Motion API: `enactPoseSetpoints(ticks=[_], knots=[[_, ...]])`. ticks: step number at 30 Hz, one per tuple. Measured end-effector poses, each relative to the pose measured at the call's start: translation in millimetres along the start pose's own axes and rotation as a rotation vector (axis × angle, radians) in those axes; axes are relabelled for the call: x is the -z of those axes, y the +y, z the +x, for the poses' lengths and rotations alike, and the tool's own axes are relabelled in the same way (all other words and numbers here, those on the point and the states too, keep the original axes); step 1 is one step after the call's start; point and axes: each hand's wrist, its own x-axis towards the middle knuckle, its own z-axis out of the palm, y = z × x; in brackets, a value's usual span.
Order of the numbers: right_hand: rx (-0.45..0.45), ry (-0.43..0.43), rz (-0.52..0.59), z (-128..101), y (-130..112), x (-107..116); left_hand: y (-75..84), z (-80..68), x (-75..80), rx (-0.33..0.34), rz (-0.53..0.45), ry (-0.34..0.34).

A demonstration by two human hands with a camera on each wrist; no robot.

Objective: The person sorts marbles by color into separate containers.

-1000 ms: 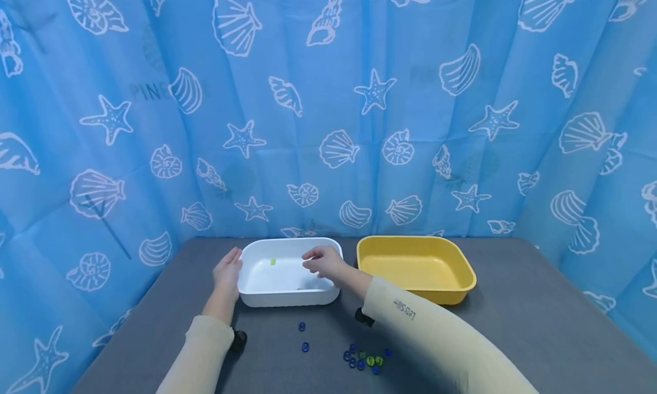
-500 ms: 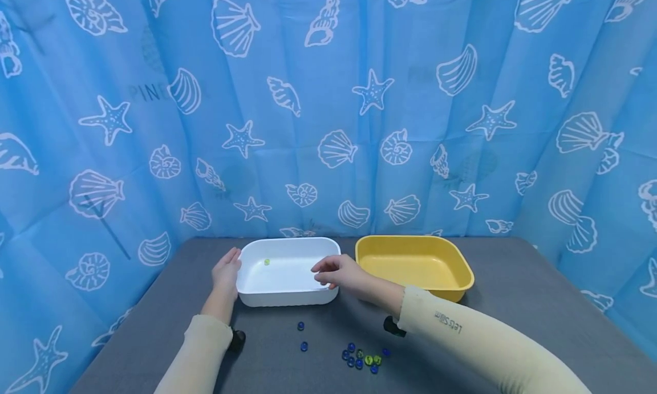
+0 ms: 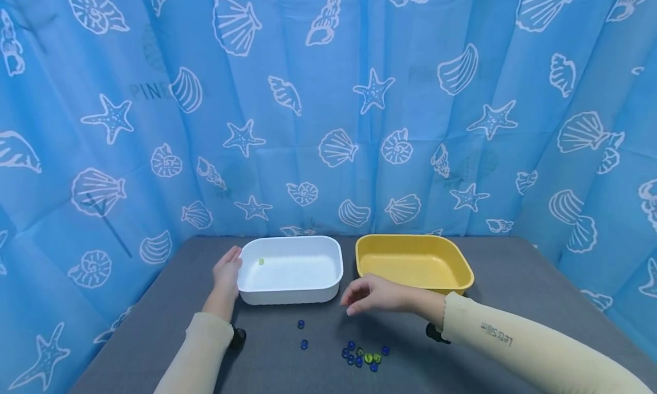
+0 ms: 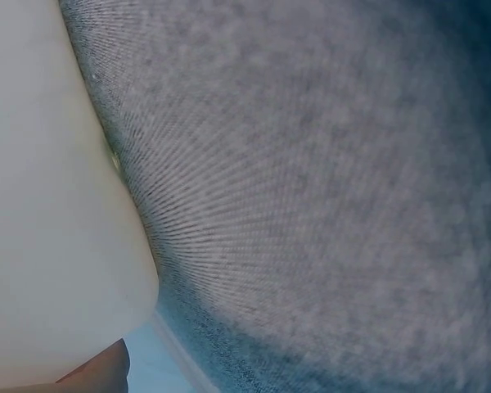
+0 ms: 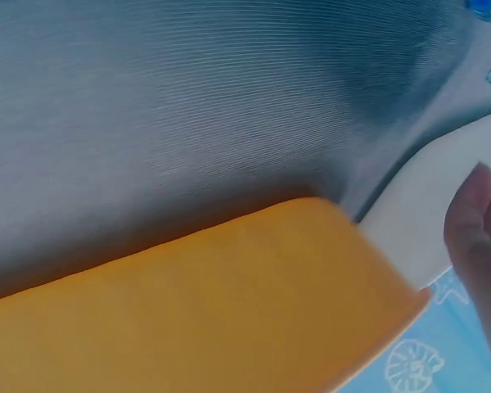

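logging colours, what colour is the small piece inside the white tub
Yellow-green: the small piece in the white tub shows best in the head view.

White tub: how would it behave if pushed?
The white tub likely slides rather than tips, being low and wide. Its even, uncreased shape suggests fairly stiff walls. The small green bead inside may roll or skid, as the surface under it looks smooth.

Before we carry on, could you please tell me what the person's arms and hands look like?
The left sleeve and right sleeve are cream, the right one bearing dark lettering. A small black object shows by each sleeve's end. The left hand and right hand are ungloved.
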Motion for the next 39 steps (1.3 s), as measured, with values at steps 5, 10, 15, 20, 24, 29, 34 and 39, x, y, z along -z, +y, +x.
enactPoseSetpoints(ticks=[5, 10, 15, 20, 24, 29, 34, 39], knots=[[-0.012, -0.126, -0.029, -16.0, 6.1, 7.0, -1.5, 2.2, 1.8, 0.005, 0.001, -0.001], [0.001, -0.228, -0.073, -22.0, 25.3, 9.4, -0.9, 4.3, 4.1, 0.007, 0.004, 0.003], [0.110, -0.379, -0.166, -4.4, 92.3, 15.2, 1.7, 5.5, 2.9, 0.017, 0.003, 0.012], [0.143, -0.447, -0.222, 13.6, 152.2, 15.2, 3.5, 6.0, -0.5, 0.026, -0.007, 0.015], [0.143, -0.432, -0.260, 15.0, 167.4, 12.7, 4.5, 4.3, -3.1, 0.026, 0.001, -0.003], [0.143, -0.406, -0.263, 12.7, 169.0, 11.1, 4.8, 1.4, -4.4, 0.029, 0.016, -0.018], [0.152, -0.409, -0.269, 13.9, 162.5, 7.8, 2.8, 4.0, -2.1, 0.029, 0.018, 0.009], [0.151, -0.407, -0.287, 14.0, 157.3, 5.5, 2.1, 4.4, -0.5, 0.034, 0.013, 0.009]])
